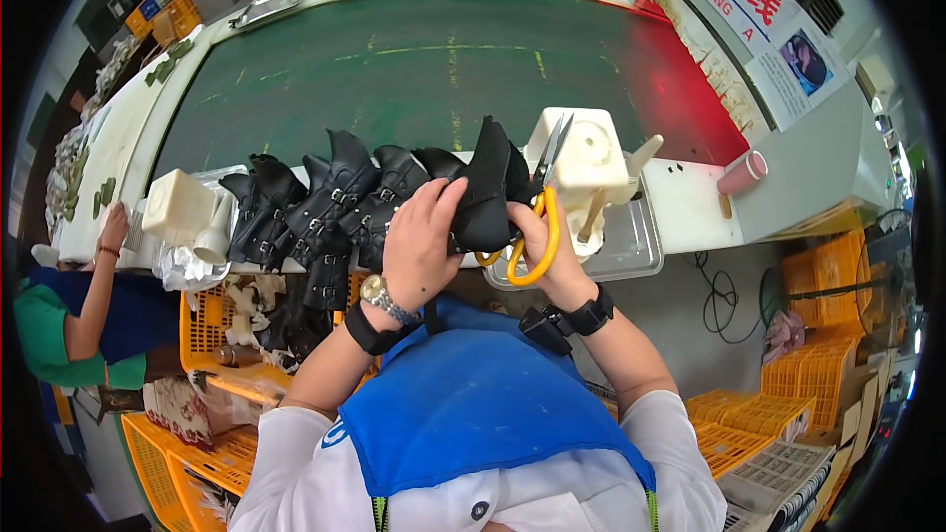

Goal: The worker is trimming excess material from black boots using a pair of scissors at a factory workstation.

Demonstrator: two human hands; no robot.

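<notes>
Head view
Left hand (422, 241): closed round the side of a black boot (490, 192), fingers wrapped over the leather.
Boot: held upright between both hands, just above the near edge of the green belt (414, 69).
Right hand (548, 246): fingers through the yellow handles of the scissors (540, 212) — gripping them, blades pointing up beside the boot.
Row of boots (315, 202): more black boots with buckles lie side by side to the left, touching one another.
Metal tray (636, 246): just behind the right hand, bearing a cream shoe form (586, 158).
Orange crate (212, 330): below the belt edge — boots hang into it.
Co-worker's hand (113, 229): far left, on the bench.
</notes>
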